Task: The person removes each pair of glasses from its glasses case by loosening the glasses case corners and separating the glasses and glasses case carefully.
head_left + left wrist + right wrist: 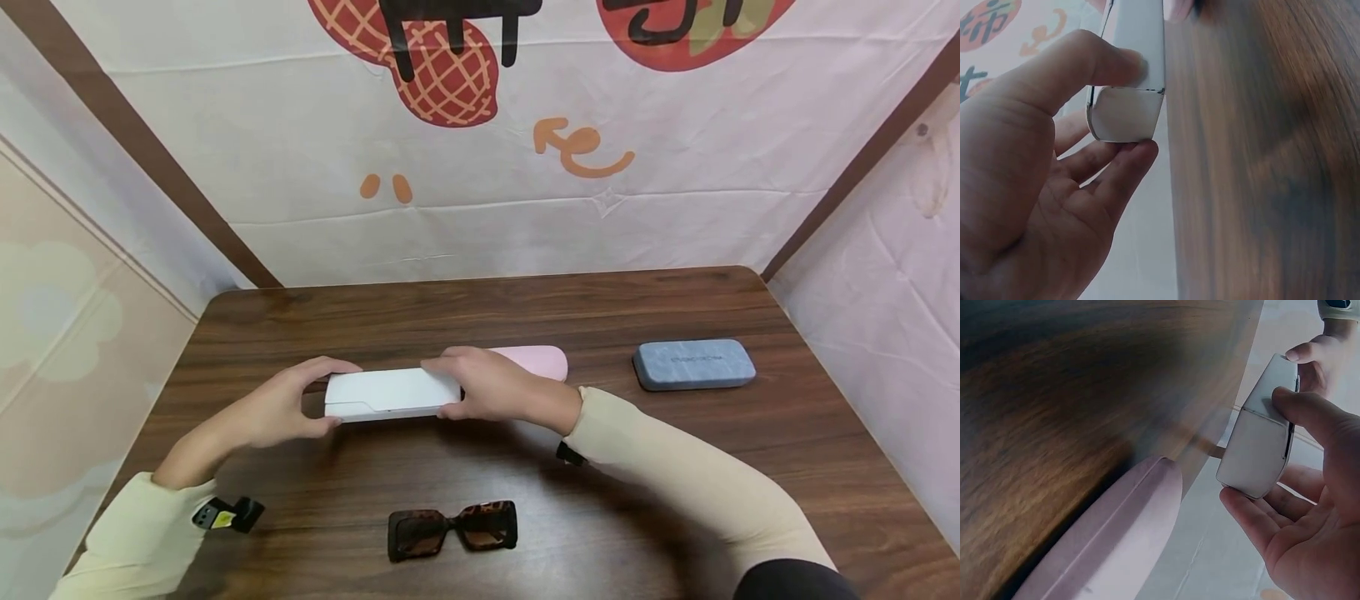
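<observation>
A white glasses case point(393, 393), lid down, is held level between both hands in the head view. My left hand point(287, 406) grips its left end, thumb on the near side and fingers at the far side. At the other end my right hand point(487, 385) pinches it the same way. The left wrist view shows the left thumb pressing the long side of the white case point(1138, 37), with a fingertip at its opposite edge. Behind the right hand lies a pink glasses case point(540, 362), partly covered by that hand. Brown tortoiseshell sunglasses point(453, 531) lie nearer the front.
A blue glasses case point(695, 364) lies on the right of the wooden table point(637, 308). Printed white cloth point(510, 233) hangs behind the table's far edge, with more cloth at both sides. The pink case sits close beside the right hand.
</observation>
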